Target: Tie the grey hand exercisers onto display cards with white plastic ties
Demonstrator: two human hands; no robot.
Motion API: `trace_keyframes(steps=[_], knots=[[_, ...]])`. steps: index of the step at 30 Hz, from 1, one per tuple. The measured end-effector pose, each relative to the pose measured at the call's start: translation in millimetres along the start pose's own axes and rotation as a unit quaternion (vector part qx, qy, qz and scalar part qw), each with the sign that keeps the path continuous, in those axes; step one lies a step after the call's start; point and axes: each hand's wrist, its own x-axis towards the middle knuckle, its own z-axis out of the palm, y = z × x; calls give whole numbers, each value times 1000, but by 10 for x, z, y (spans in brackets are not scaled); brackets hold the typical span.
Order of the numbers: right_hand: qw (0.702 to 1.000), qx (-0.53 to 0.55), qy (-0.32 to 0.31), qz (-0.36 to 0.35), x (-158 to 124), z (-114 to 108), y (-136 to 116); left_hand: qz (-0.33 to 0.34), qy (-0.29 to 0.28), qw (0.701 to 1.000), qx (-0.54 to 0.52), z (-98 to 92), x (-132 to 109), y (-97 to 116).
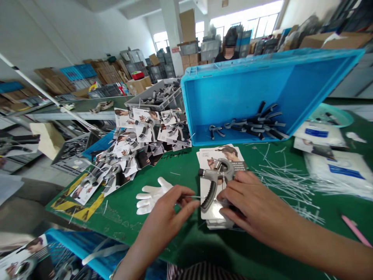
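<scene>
A grey and black hand gripper tool (210,190) lies on a printed card (214,213), on top of a small stack of cards on the green table. My left hand (177,206) is closed at the card's left edge, its thumb and fingertips pinching a thin white zip tie (196,197). My right hand (244,198) rests over the right side of the tool and card, fingers curled around the tool's right handle, which is mostly hidden beneath them. A white glove (151,196) lies flat on the table to the left of my left hand.
A blue crate (233,89) with several tools stands behind the cards. Carded tools (145,130) are heaped at the left. Loose zip ties (285,182), plastic bags (344,171) and a pink pen-like object (356,229) lie at the right. A person (229,48) is beyond the crate.
</scene>
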Motion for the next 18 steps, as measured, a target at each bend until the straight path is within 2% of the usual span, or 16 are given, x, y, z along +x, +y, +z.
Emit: trace_keyframes(steps=[3, 5, 8, 11, 14, 18], knots=[[999, -34, -4, 4, 39, 5, -5, 11, 27, 996, -79, -100, 17, -85], [999, -49, -5, -8, 65, 11, -4, 41, 56, 992, -106, -77, 60, -70], [998, -60, 13, -11, 66, -16, 15, 117, 85, 984, -105, 56, 168, 35], [995, -73, 62, 4, -2, -104, 45, 173, 59, 979, -91, 223, 265, 145], [992, -56, 115, -3, -100, -165, 75, 155, 52, 981, -108, 350, 301, 199], [991, 114, 67, -8, -156, -84, 133, 111, 30, 980, -162, 412, 304, 212]])
